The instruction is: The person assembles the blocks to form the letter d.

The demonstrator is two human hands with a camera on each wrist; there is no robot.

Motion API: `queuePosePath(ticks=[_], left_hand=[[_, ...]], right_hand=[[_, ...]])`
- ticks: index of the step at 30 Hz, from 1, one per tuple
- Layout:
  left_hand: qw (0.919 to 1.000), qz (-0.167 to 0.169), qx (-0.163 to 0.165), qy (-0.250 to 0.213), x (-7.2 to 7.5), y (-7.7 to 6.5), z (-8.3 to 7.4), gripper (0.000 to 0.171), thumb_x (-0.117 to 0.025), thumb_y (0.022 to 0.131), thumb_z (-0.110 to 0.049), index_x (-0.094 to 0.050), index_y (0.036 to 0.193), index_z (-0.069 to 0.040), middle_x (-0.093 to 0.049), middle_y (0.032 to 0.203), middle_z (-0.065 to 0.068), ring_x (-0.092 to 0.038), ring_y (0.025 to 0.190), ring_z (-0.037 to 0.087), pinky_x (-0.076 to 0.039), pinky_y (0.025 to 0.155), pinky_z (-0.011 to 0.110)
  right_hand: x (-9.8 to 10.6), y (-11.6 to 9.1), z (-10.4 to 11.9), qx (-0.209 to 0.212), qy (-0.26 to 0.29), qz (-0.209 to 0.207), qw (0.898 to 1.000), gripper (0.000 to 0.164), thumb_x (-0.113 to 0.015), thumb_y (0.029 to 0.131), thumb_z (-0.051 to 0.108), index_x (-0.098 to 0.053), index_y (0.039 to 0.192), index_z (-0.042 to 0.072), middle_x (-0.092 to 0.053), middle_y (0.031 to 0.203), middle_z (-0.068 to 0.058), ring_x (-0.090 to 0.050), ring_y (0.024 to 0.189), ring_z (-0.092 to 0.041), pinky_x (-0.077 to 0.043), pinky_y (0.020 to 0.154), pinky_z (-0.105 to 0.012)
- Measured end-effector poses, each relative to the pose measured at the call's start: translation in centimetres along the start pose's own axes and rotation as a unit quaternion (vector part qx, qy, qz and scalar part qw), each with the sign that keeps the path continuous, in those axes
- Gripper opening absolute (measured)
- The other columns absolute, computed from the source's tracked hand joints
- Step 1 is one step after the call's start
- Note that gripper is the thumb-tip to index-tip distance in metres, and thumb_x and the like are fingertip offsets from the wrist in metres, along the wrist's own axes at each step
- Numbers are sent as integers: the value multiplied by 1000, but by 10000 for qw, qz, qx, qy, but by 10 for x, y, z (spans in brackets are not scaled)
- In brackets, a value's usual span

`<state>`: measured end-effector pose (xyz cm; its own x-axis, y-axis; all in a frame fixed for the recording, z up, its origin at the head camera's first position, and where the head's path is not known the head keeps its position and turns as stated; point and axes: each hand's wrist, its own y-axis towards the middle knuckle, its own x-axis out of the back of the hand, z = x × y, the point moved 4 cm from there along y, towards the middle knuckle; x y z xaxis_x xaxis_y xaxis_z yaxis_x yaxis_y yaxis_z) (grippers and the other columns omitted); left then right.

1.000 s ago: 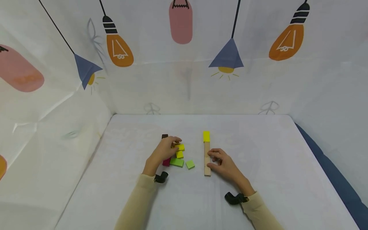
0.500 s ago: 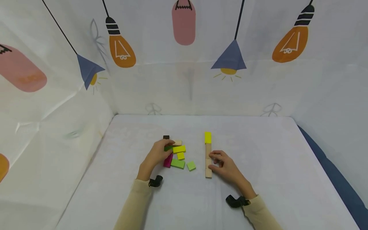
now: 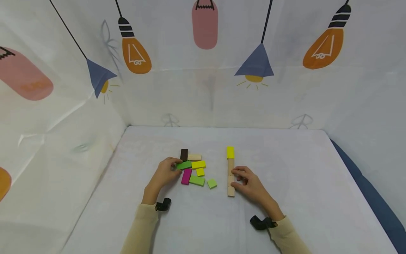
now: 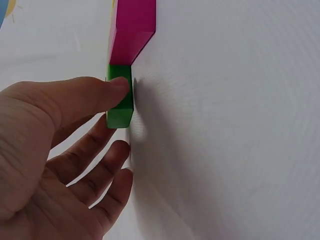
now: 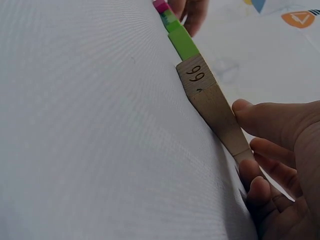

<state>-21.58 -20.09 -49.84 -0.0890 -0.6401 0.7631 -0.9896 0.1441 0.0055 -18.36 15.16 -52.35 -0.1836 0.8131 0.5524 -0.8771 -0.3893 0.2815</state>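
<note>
My left hand [image 3: 163, 173] pinches a dark green block [image 3: 184, 165] by its left end, with the thumb [image 4: 117, 89] on its near side. A dark brown block [image 3: 184, 155], a plain wooden block [image 3: 195, 157] and a magenta block [image 3: 186, 176] lie close around it. My right hand [image 3: 250, 181] rests thumb and fingertips along the right side of an upright row of wooden blocks [image 3: 231, 178], fingers loosely bent. A yellow block [image 3: 230, 152] caps the row's far end. In the right wrist view, the near wooden block [image 5: 195, 75] bears engraved digits.
Between the hands lie a long yellow block [image 3: 198, 164], a small yellow block [image 3: 200, 172], a light green block [image 3: 197, 180] and a small light green block [image 3: 211, 183]. The white table [image 3: 285, 158] meets a patterned wall sheet [image 3: 177, 95] behind.
My left hand has moved left and toward me, from over the yellow blocks to the dark green block, uncovering the brown and wooden blocks. My right hand stays at the wooden row.
</note>
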Motion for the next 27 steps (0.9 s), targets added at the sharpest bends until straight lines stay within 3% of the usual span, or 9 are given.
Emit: queuePosePath(ticks=[7, 14, 20, 27], left_hand=[[9998, -114, -113, 76, 0, 0, -1, 35, -79, 85, -7, -72, 119, 0, -69, 118, 17, -64, 98, 26, -56, 87, 43], [9991, -363, -176, 100, 14, -2, -5, 35, -77, 86, -10, -71, 120, -3, -68, 120, 16, -62, 97, 26, -55, 84, 41], [9968, -590, -546, -11, 25, 4, -15, 33, -78, 87, -10, -72, 118, -2, -69, 115, 15, -62, 96, 29, -55, 84, 44], [9958, -662, -633, -53, 29, 15, -27, 34, -78, 88, -10, -71, 121, -2, -69, 119, 15, -63, 99, 30, -55, 87, 46]], right_hand=[[0, 0, 0, 150, 13, -73, 9999, 43, -81, 88, 8, -68, 127, -5, -61, 131, -20, -62, 90, -16, -49, 67, -22], [1, -2, 0, -175, 50, 46, 9998, 46, -82, 87, 11, -68, 129, -3, -60, 134, -18, -62, 92, -12, -50, 69, -22], [1, -2, -2, -285, 37, 91, 9995, 46, -82, 87, 13, -69, 129, -1, -60, 135, -16, -61, 92, -10, -50, 70, -22], [1, -1, -1, -234, 66, 84, 9997, 46, -82, 87, 13, -69, 129, -1, -60, 135, -16, -61, 93, -9, -50, 71, -22]])
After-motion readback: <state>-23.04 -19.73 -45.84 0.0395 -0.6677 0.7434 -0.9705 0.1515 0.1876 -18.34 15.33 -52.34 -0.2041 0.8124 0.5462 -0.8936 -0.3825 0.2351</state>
